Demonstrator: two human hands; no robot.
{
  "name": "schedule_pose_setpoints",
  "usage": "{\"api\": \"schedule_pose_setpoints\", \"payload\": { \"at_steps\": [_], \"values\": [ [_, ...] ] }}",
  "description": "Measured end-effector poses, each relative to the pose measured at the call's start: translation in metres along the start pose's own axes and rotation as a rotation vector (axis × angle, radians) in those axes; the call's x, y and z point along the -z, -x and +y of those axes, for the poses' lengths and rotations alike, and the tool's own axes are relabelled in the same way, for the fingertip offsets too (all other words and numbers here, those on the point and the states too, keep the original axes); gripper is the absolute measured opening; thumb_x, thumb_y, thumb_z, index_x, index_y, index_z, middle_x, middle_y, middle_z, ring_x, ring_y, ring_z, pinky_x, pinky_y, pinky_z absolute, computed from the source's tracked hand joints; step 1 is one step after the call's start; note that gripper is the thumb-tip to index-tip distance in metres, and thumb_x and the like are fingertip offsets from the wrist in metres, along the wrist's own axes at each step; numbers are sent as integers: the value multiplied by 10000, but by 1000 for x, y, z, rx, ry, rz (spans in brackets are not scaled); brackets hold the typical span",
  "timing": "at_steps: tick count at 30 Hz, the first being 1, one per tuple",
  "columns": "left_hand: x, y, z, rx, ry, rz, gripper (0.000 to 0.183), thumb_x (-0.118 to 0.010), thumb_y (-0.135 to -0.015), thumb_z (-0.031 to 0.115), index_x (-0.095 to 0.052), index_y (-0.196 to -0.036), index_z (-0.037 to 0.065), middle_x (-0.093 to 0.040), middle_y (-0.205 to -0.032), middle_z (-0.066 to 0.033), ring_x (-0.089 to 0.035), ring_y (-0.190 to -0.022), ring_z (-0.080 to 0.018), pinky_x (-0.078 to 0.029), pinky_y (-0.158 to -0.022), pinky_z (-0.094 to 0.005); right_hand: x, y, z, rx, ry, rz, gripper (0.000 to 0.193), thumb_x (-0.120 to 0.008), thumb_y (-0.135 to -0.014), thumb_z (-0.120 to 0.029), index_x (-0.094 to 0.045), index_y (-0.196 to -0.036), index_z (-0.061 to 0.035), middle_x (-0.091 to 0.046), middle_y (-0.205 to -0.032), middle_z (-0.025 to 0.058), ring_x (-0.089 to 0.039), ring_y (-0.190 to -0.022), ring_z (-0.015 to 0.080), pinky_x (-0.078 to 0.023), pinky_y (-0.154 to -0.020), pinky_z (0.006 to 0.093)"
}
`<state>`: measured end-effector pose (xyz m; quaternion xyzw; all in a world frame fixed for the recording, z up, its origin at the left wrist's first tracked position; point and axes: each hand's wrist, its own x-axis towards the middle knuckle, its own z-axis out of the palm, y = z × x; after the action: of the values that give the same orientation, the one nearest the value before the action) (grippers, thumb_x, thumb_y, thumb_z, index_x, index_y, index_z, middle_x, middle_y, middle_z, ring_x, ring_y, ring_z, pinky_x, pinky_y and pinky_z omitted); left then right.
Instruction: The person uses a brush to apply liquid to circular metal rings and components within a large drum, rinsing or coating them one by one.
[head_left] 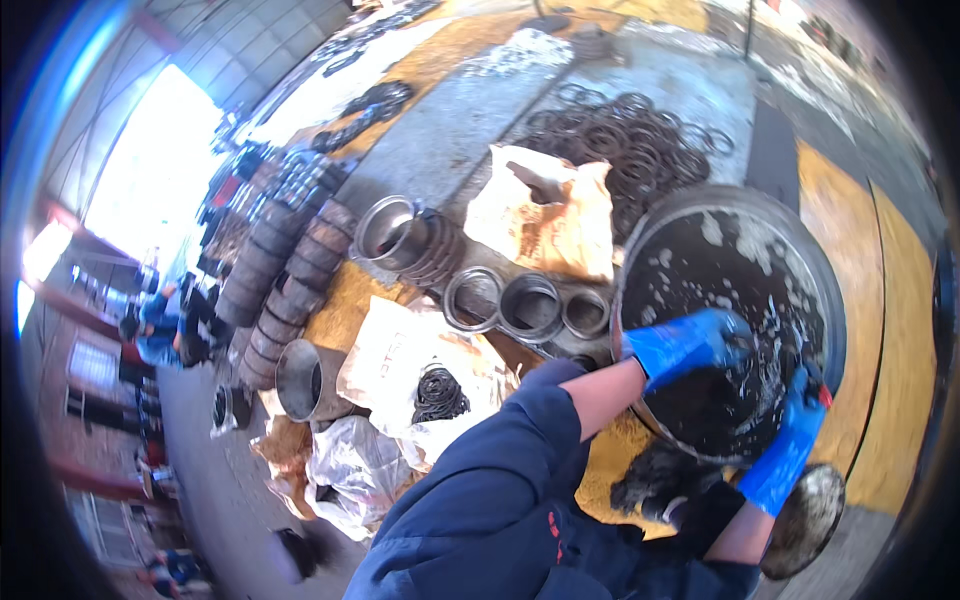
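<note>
A large round tub point(835, 270) of dark liquid with pale foam stands in front of me on the right. Over the liquid my left hand point(697, 345), in a blue rubber glove, has its fingers curled. Something dark shows at its fingertips, but I cannot make out what it is. My right hand point(797, 415), also gloved in blue, is closed at the tub's near right side. A small red bit point(825, 396) shows beside its fingers; the rest of what it holds is hidden. Splashes and bubbles lie between the two hands.
Beyond the tub lies a heap of dark metal rings point(610, 135). Left of the tub stand a torn paper sack point(540, 215) and several metal cylinders point(530, 305). Stacked rings point(265, 260), a white sack point(385, 350) with black rings and plastic bags point(355, 470) are further left.
</note>
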<state>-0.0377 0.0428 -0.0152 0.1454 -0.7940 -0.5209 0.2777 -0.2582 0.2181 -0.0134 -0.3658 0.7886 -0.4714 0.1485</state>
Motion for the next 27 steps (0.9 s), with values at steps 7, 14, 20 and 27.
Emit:
{"api": "schedule_pose_setpoints", "payload": {
  "at_steps": [7, 14, 20, 27],
  "values": [
    [-20, -8, 3, 146, -717, 119, 433, -734, -646, 116, -661, -1072, 150, -667, -1080, -107, -662, -936, -303, -542, -792, -383, -26, -2, 13, 106, -137, -339, 337, -598, -949, -225, -628, -1181, 19, -669, -1085, 84, -610, -971, 168, -473, -901, 313],
    [5, 10, 22, 615, -261, 215, 409, -660, -780, 136, -611, -1181, 75, -656, -1125, -167, -655, -987, -306, -508, -860, -385, -72, 23, -29, 21, -123, -488, 319, -590, -929, -182, -627, -1184, 6, -672, -1028, 85, -615, -925, 160, -472, -861, 302],
    [28, 30, 71, 519, 451, 297, 460, -645, -886, 340, -587, -1182, -7, -657, -1077, -200, -631, -973, -263, -471, -864, -334, -102, 50, -55, 27, -291, -545, 283, -627, -884, -103, -633, -1151, -9, -677, -993, 79, -632, -875, 168, -495, -800, 307],
    [23, 20, 81, 444, -19, 36, 470, -683, -824, 359, -619, -1155, 33, -655, -1074, -204, -633, -998, -346, -488, -859, -390, -129, 36, 26, -335, -785, -597, 310, -687, -846, -159, -638, -1122, -27, -682, -1053, 118, -647, -945, 223, -511, -868, 340]
  ]
}}
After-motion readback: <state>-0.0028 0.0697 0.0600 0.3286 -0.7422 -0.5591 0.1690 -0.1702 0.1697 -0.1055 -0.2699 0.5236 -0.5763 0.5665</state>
